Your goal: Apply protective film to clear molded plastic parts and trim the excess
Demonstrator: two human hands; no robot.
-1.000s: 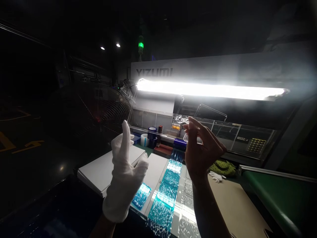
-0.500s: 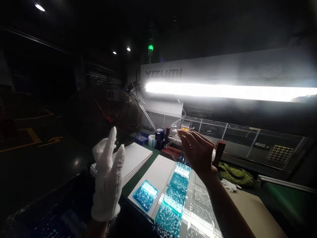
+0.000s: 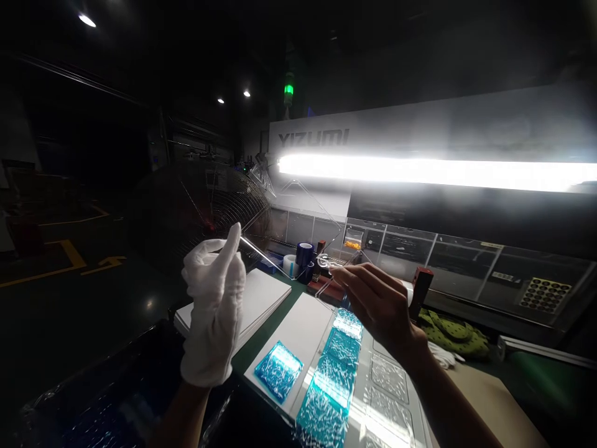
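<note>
Taking the middle of the view as the hub of a clock, the left hand (image 3: 212,308), in a white glove, is raised at 8 o'clock, forefinger pointing up and other fingers loosely curled. One edge of the clear part (image 3: 265,256) meets or passes behind that forefinger; I cannot tell whether the glove grips it. The bare right hand (image 3: 380,305), at 4 o'clock, has its fingertips pinched together on the part's small curled end (image 3: 323,261). The thin part hangs in the air at the hub, between both hands, tilted above the table.

Below it, at 6 o'clock, a blue square (image 3: 278,371) lies on a white card (image 3: 303,318). At half past 5 a teal strip (image 3: 333,379) runs beside the card, with clear pieces (image 3: 389,376) at 5 o'clock. A paper stack (image 3: 261,295) sits at 7, a lamp (image 3: 433,173) glows between 2 and 3, and a spotted green cloth (image 3: 452,334) lies at 4, beyond the right wrist.
</note>
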